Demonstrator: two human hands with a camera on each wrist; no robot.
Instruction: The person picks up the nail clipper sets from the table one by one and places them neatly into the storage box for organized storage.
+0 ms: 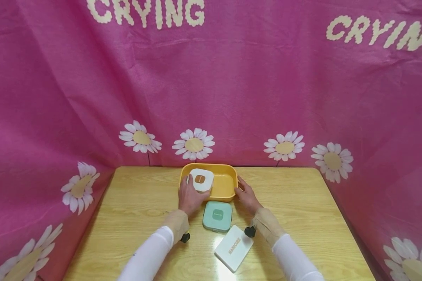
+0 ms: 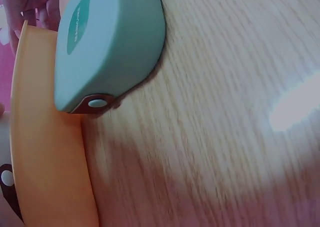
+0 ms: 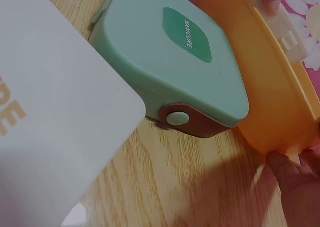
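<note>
My left hand (image 1: 191,197) grips a white case (image 1: 206,182) with a brown label, thumb and fingers on opposite sides. The case sits in the left part of a yellow rectangular bin (image 1: 226,189), its lower sides hidden by the bin wall. At the bin's right end, my right hand (image 1: 247,197) holds the wall near the front corner; the thumb (image 3: 287,169) lies on the outside. A mint-green case (image 1: 217,216) marked MANICURE, with a brown snap strap, lies directly in front of the bin.
Nearer the front, a flat white box (image 1: 234,248) lettered MANICURE lies askew on the wooden table (image 1: 137,218), beside the right wrist. Behind the bin hangs a pink curtain (image 1: 232,97) with daisies, which also runs along both sides.
</note>
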